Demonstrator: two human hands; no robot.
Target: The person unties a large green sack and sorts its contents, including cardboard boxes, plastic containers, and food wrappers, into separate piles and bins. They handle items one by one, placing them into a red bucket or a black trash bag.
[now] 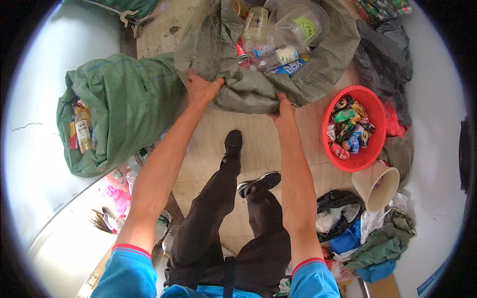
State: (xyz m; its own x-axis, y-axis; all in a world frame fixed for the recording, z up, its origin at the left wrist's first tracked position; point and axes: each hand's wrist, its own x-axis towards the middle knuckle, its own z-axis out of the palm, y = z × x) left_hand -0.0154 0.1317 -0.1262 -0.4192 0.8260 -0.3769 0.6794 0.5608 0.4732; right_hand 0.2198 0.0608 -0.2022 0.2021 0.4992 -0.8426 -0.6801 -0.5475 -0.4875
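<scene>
A large grey-green woven sack lies at the top centre, its mouth facing me. Inside it are clear plastic bottles, a clear round plastic container, a red can and a blue wrapper or can. My left hand grips the near rim of the sack at its left, thumb over the folded fabric. Further right along the same rim, my right hand pinches the fabric, with its fingers partly hidden under the fold.
A full green sack stands at the left. At the right are a red basin of crushed cans, a cream bucket on its side, and a black plastic bag. Bottles lie by the left wall; dark sacks line the right wall.
</scene>
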